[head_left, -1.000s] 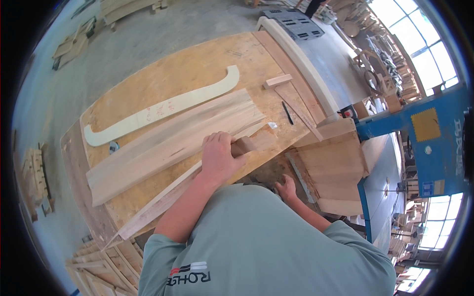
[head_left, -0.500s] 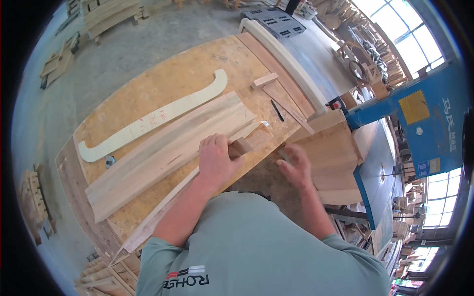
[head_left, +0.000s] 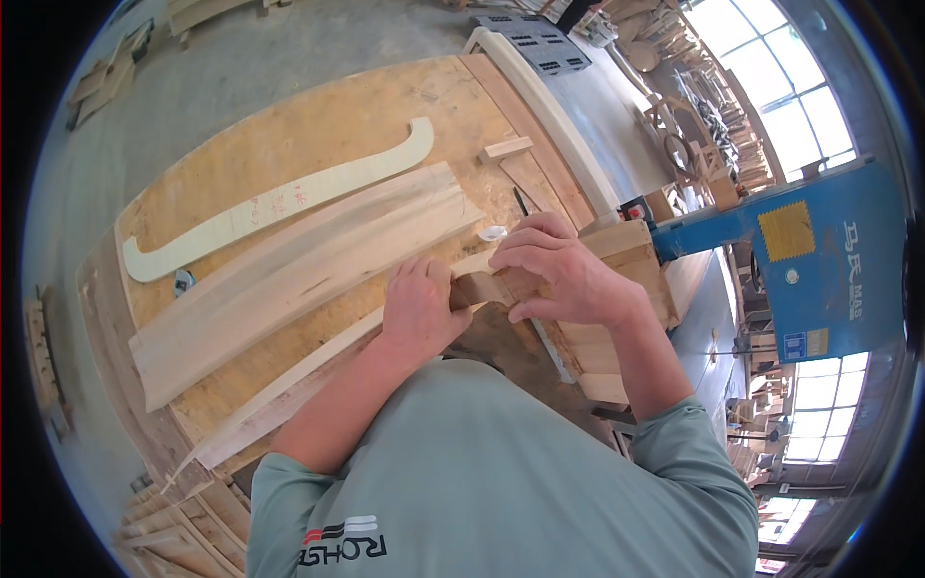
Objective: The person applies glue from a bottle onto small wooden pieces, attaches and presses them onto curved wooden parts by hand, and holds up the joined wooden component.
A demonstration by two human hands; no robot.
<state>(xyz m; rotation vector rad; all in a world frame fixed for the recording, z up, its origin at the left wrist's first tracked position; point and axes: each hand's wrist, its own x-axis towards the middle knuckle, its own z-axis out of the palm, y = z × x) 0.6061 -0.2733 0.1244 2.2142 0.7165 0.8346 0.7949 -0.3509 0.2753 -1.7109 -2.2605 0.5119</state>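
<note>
Both of my hands meet over the near edge of the workbench. My left hand (head_left: 416,303) is closed, its fingers curled over one end of a small brown block (head_left: 475,290). At the other end my right hand (head_left: 583,275) has its fingers and thumb bent round the block; its palm side is hidden. Beneath them runs a long, narrow pale wood strip (head_left: 289,400) along the bench's near edge. Just beyond lies a wide, curved wooden board (head_left: 299,275). Farther off is a pale, flat template (head_left: 226,226) with hooked ends and red handwriting.
The yellowish workbench (head_left: 289,135) carries a small wood stick (head_left: 506,149), a dark pen (head_left: 520,200) and a tape measure (head_left: 183,281). A wooden box-like piece (head_left: 621,255) stands on the right, before a blue machine (head_left: 829,265). A black pallet (head_left: 530,43) lies on the floor behind.
My right hand has moved up and left, from beside the bench to the brown block. My left hand keeps its hold on the block. The view has shifted slightly.
</note>
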